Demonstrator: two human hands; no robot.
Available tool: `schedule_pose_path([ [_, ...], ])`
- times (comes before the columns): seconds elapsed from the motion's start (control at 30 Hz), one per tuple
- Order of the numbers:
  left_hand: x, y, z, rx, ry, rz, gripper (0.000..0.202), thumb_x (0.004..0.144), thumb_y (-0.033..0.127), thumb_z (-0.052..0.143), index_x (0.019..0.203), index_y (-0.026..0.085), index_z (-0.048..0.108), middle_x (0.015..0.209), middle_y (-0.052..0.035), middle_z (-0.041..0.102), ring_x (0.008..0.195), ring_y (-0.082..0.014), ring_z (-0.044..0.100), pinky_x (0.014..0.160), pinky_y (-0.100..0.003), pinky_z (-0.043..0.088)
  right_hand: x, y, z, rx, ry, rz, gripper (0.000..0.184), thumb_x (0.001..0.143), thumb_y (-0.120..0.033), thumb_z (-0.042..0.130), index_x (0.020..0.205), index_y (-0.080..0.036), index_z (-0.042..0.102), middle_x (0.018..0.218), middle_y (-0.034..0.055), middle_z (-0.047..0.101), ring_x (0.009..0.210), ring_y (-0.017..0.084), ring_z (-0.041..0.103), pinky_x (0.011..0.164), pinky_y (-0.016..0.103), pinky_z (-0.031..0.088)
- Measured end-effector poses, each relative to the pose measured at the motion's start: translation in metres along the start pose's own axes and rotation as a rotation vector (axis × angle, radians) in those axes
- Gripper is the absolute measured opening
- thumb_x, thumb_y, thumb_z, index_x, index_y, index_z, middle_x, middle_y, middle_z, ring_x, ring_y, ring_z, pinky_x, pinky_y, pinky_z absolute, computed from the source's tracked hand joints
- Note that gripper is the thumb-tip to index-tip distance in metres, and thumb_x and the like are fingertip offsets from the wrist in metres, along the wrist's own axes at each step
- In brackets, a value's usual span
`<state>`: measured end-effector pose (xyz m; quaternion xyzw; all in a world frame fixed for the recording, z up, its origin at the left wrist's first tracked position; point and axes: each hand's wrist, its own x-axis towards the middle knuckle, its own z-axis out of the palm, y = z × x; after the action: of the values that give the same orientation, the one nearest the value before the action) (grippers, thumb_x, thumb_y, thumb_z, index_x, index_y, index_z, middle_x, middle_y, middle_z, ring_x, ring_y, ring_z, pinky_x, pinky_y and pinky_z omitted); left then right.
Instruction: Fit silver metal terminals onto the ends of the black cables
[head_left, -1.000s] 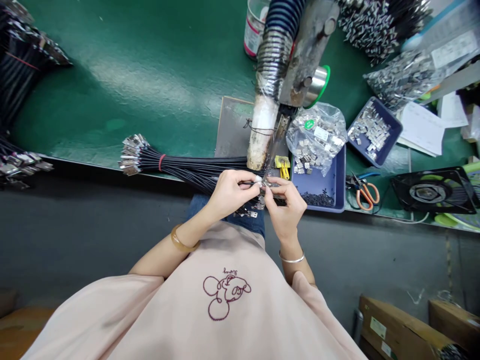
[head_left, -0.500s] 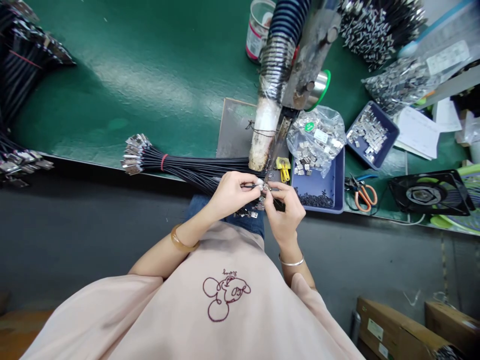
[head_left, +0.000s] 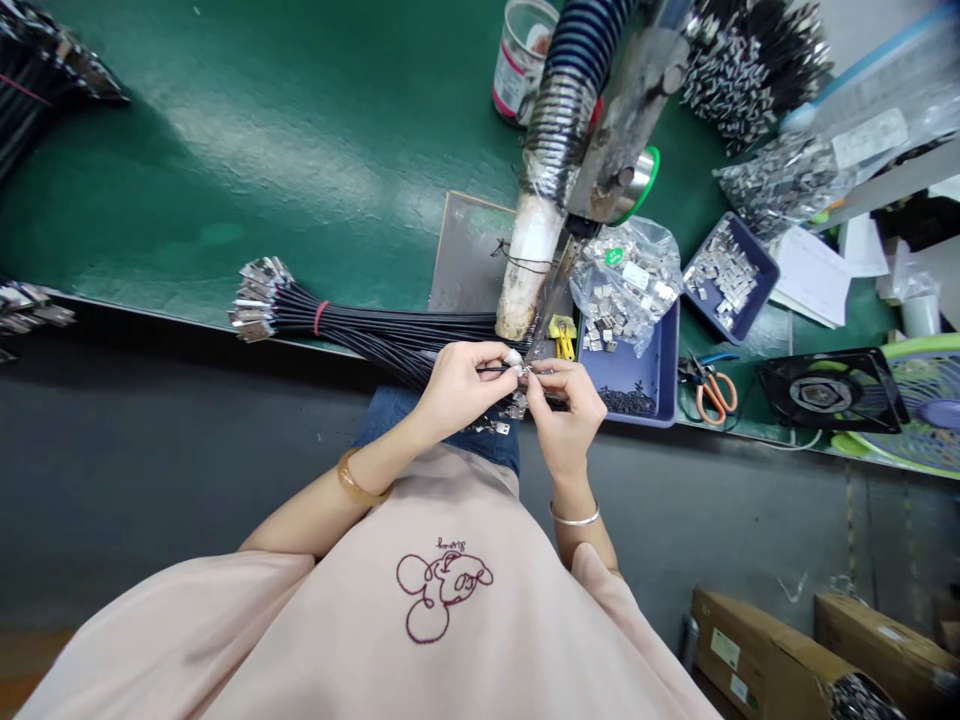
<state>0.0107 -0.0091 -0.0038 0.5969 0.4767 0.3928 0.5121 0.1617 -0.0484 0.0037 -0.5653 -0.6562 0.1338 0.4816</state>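
Observation:
Both hands meet at the table's front edge, below the tip of a hose nozzle. My left hand (head_left: 461, 392) pinches a black cable (head_left: 491, 370) close to its end; something white covers one fingertip. Thumb and finger of my right hand (head_left: 566, 412) close on a tiny silvery piece at the cable's end, too small to make out. A bundle of black cables (head_left: 375, 328) with metal plugs (head_left: 259, 298) lies to the left, tied with a red band (head_left: 320, 317). More metal plugs (head_left: 491, 426) hang just under my hands.
Overhead hangs a ribbed hose (head_left: 559, 130) beside a metal arm (head_left: 626, 130). To the right are a blue tray (head_left: 664, 375) with bagged metal shells (head_left: 630, 280), a smaller blue tray (head_left: 765, 265), pliers (head_left: 716, 395) and a fan (head_left: 832, 392). A yellow clip (head_left: 562, 338) stands near my right hand.
The view has shifted slightly, so the bench things sit a little further left. Both hands keep their pinch, fingertips still together at the cable's end.

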Motion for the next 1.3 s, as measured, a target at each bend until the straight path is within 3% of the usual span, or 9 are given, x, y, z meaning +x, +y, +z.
schedule_pose_path([
  [0.27, 0.001, 0.004, 0.001, -0.089, 0.023, -0.021, 0.017, 0.078, 0.027, 0.064, 0.079, 0.011, 0.070, 0.062, 0.0006, 0.057, 0.055, -0.0085, 0.048, 0.053, -0.019, 0.040, 0.003, 0.003, 0.001, -0.077, 0.012, -0.126, 0.015, 0.085, -0.010, 0.069, 0.081, -0.023, 0.064, 0.090, 0.0005, 0.073, 0.086, 0.013, 0.070, 0.079, 0.029, 0.058],
  [0.53, 0.001, 0.001, 0.000, -0.022, -0.051, -0.018, 0.014, 0.081, 0.024, 0.062, 0.076, 0.012, 0.068, 0.057, 0.0043, 0.047, 0.052, -0.0062, 0.038, 0.051, -0.018, 0.034, -0.005, 0.007, -0.001, -0.167, -0.031, -0.189, 0.013, 0.088, -0.013, 0.065, 0.084, -0.024, 0.060, 0.094, 0.0030, 0.074, 0.086, 0.015, 0.072, 0.077, 0.029, 0.059],
  [0.77, -0.001, 0.002, -0.009, 0.083, -0.088, 0.106, 0.010, 0.082, 0.021, 0.065, 0.082, 0.013, 0.070, 0.068, 0.0004, 0.062, 0.057, -0.0082, 0.047, 0.054, -0.020, 0.039, -0.011, 0.007, -0.006, -0.134, -0.021, -0.153, 0.009, 0.090, -0.017, 0.064, 0.087, -0.025, 0.063, 0.100, 0.0045, 0.077, 0.092, 0.018, 0.075, 0.082, 0.035, 0.061],
  [0.83, -0.002, 0.004, -0.014, 0.108, -0.083, 0.174, 0.010, 0.082, 0.021, 0.067, 0.082, 0.012, 0.071, 0.071, -0.0011, 0.065, 0.059, -0.0092, 0.050, 0.057, -0.020, 0.040, -0.014, 0.007, -0.009, -0.083, -0.023, -0.105, 0.008, 0.089, -0.018, 0.066, 0.085, -0.024, 0.063, 0.102, 0.0050, 0.077, 0.095, 0.019, 0.075, 0.083, 0.035, 0.062],
  [0.9, -0.002, 0.006, -0.021, 0.117, -0.124, 0.220, 0.013, 0.084, 0.023, 0.066, 0.081, 0.013, 0.073, 0.071, -0.0022, 0.067, 0.061, -0.0104, 0.053, 0.060, -0.022, 0.041, -0.016, 0.008, -0.011, 0.021, -0.047, 0.053, 0.009, 0.090, -0.024, 0.067, 0.084, -0.023, 0.061, 0.099, 0.0047, 0.076, 0.090, 0.018, 0.076, 0.078, 0.033, 0.062],
  [1.03, 0.000, 0.009, -0.034, 0.156, -0.365, 0.202, 0.027, 0.091, 0.022, 0.056, 0.069, 0.013, 0.070, 0.062, -0.0013, 0.065, 0.055, -0.0100, 0.052, 0.055, -0.022, 0.036, -0.013, 0.009, -0.012, 0.300, -0.262, 0.425, 0.020, 0.092, -0.037, 0.064, 0.085, -0.023, 0.052, 0.075, -0.0042, 0.066, 0.060, 0.013, 0.071, 0.059, 0.025, 0.058],
  [1.13, 0.001, 0.011, -0.038, 0.174, -0.460, 0.222, 0.026, 0.089, 0.016, 0.053, 0.068, 0.012, 0.069, 0.055, 0.0021, 0.057, 0.051, -0.0077, 0.044, 0.052, -0.021, 0.031, -0.008, 0.008, -0.011, 0.305, -0.356, 0.443, 0.022, 0.094, -0.040, 0.061, 0.085, -0.024, 0.048, 0.067, -0.0075, 0.060, 0.055, 0.010, 0.067, 0.057, 0.022, 0.053],
  [1.3, -0.003, 0.009, -0.027, 0.173, -0.338, 0.229, 0.018, 0.082, 0.015, 0.059, 0.067, 0.011, 0.069, 0.050, 0.0061, 0.043, 0.051, -0.0064, 0.030, 0.050, -0.022, 0.024, -0.011, 0.004, -0.010, 0.077, -0.256, 0.318, 0.018, 0.096, -0.038, 0.056, 0.088, -0.024, 0.049, 0.070, -0.0061, 0.061, 0.056, 0.010, 0.066, 0.057, 0.022, 0.051],
])
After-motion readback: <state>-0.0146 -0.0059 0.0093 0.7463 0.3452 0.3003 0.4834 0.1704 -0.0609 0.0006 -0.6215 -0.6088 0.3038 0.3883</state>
